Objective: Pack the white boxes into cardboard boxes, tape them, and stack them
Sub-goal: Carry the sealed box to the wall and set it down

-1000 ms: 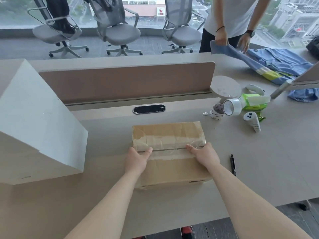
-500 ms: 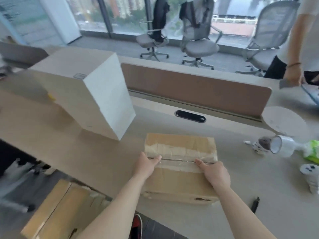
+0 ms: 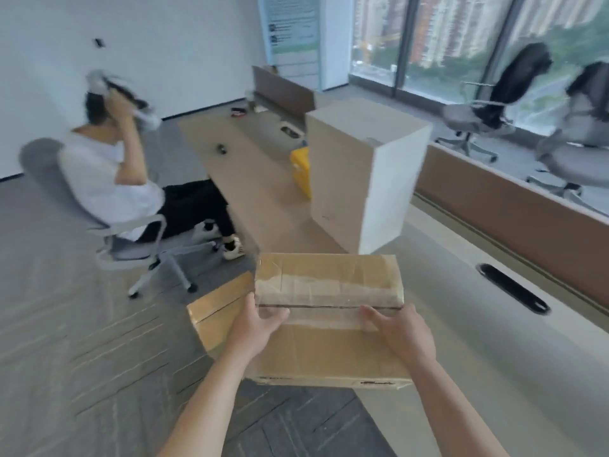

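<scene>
taped carton (image 3: 326,351): seam sealed with clear tape, sticking out past the counter (image 3: 478,341) edge, above the floor carton
left grip (image 3: 253,328): wrapped round the carton's left end, thumb on top
right grip (image 3: 400,334): same on the right end; 2 grips keep it level, I'd say
floor carton (image 3: 214,311): down on the floor, probably the stack base
white box (image 3: 346,179): upright on the counter behind, apart
step: looks like stacking tbh

White box (image 3: 342,166) crowds desk (image 3: 461,324) ahead; carpet (image 3: 66,357) seems open.
</scene>
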`<state>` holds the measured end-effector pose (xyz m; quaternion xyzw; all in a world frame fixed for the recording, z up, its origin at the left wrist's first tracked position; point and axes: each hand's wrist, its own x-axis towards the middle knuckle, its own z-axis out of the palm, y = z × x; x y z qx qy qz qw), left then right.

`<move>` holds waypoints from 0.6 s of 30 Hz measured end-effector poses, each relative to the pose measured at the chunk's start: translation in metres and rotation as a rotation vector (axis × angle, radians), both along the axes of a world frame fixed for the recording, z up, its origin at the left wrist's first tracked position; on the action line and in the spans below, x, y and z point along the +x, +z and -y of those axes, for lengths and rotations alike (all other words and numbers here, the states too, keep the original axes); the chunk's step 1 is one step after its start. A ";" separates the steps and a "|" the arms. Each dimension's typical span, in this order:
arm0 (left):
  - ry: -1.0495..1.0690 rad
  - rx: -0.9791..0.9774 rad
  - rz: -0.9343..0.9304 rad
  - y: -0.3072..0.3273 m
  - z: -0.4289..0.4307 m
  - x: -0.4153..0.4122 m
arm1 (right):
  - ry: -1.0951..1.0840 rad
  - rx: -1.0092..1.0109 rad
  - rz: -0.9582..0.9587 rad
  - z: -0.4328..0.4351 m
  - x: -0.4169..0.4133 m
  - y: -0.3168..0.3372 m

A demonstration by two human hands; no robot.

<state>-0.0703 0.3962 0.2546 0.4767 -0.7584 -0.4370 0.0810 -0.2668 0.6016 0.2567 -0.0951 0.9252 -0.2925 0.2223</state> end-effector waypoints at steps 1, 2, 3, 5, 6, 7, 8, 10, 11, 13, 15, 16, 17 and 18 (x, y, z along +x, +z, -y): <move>0.049 0.003 -0.025 0.003 0.011 0.025 | 0.042 0.003 -0.021 0.021 0.016 0.005; 0.096 0.004 -0.050 0.007 0.022 0.051 | 0.078 -0.001 -0.046 0.042 0.033 0.010; 0.134 -0.003 -0.069 0.010 0.031 0.072 | 0.105 -0.008 -0.062 0.060 0.048 0.014; 0.229 -0.025 -0.090 0.016 0.052 0.125 | 0.180 -0.024 -0.082 0.102 0.090 0.019; 0.269 -0.039 -0.098 0.019 0.063 0.154 | 0.219 -0.032 -0.085 0.124 0.113 0.021; 0.304 -0.057 -0.106 0.023 0.074 0.182 | 0.251 -0.038 -0.086 0.144 0.137 0.023; 0.333 -0.066 -0.110 0.027 0.083 0.206 | 0.276 -0.047 -0.084 0.161 0.158 0.026; 0.402 -0.069 -0.112 0.029 0.107 0.268 | 0.345 -0.059 -0.086 0.200 0.212 0.031; 0.434 -0.070 -0.112 0.031 0.118 0.300 | 0.378 -0.061 -0.085 0.219 0.241 0.033; 0.494 -0.070 -0.111 0.034 0.140 0.355 | 0.432 -0.075 -0.079 0.252 0.291 0.036; 0.560 -0.069 -0.118 0.038 0.160 0.413 | 0.512 -0.079 -0.077 0.287 0.344 0.038; 0.592 -0.076 -0.124 0.041 0.168 0.441 | 0.561 -0.078 -0.079 0.304 0.369 0.039; 0.621 -0.080 -0.132 0.043 0.176 0.466 | 0.603 -0.077 -0.078 0.319 0.393 0.041; 0.652 -0.083 -0.141 0.046 0.182 0.486 | 0.637 -0.082 -0.073 0.331 0.412 0.044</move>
